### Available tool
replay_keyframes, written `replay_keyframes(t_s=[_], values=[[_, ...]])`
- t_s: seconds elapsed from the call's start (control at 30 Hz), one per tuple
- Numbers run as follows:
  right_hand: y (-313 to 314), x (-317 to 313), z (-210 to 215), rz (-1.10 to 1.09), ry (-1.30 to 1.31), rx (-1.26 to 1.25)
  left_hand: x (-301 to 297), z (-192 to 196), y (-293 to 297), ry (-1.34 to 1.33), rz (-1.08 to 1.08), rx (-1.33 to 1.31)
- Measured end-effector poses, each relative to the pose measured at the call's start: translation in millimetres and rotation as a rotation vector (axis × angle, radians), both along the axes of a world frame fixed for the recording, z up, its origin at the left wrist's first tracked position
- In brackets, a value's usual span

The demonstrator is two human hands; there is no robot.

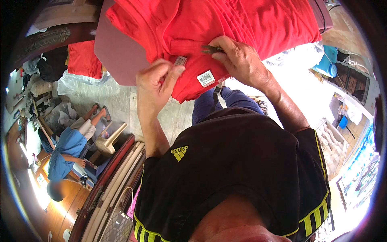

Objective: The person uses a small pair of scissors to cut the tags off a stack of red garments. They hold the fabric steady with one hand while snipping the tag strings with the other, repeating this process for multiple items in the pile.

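Observation:
A stack of folded red garments [278,24] lies before me, its near corner hanging over the table's edge. My left hand [155,82] is closed at that corner, slightly smeared. Between its thumb and fingers it pinches a small printed tag [180,61]. To its right, my right hand [244,60] is closed around a small dark pointed tool [211,49] that looks like thread snips. The tool's tip points left over a folded red band, and its rear part is hidden in my palm. A white barcode sticker [206,78] sits on the red cloth below the hands.
The mauve table [117,44] shows left of the stack. More red cloth [84,59] rests on clear plastic further left. A person in a blue shirt [66,149] sits at the lower left, by long stacked boards [109,185]. A blue container [327,62] stands at right.

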State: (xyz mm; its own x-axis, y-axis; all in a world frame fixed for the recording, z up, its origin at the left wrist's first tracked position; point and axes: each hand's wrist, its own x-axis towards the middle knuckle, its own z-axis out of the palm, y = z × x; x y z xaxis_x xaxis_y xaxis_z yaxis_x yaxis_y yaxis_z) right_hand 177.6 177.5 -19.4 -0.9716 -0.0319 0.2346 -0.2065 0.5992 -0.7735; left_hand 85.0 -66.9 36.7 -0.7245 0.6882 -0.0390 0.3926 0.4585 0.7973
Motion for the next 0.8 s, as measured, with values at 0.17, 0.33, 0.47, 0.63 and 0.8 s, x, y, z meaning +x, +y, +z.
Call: replay_keyframes(t_s=[0.17,0.33,0.47,0.63,0.8], values=[[-2.8,-2.3,1.1,-0.048,-0.08,-0.025,0.4,-28.1,45.3,0.467,0.09,0.164],[2.4,-2.8,-3.3,-0.014,-0.077,0.033,-4.3,-42.6,39.8,0.392,0.227,0.247],[-0.1,-5.1,-7.1,-0.041,0.028,0.099,-22.3,-21.1,20.4,0.504,0.117,0.094],[-7.5,-13.6,4.1,-0.061,0.049,0.215,-33.7,-20.0,16.9,0.739,-0.004,-0.14],[9.3,-31.8,-1.5,0.009,0.11,0.066,-63.6,-5.7,34.0,0.856,0.11,0.113]])
